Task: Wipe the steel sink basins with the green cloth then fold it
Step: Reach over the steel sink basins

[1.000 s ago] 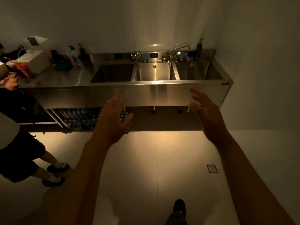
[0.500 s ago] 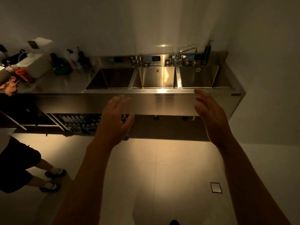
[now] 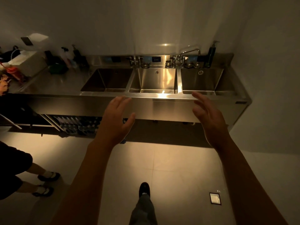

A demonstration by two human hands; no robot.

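Three-basin stainless steel sink [image 3: 146, 94] along the wall. L hand [image 3: 116, 122] & R hand [image 3: 209, 122] hover in front of sink's front edge, fingers spread & relaxed, holding nothing. Dark green crumpled cloth [image 3: 57, 69] lies on steel counter [image 3: 53, 85] left of sink, well apart from both hands.

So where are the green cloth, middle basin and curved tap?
green cloth [image 3: 57, 69]: head view, its middle.
middle basin [image 3: 162, 77]: head view, back wall.
curved tap [image 3: 190, 50]: head view, spout.
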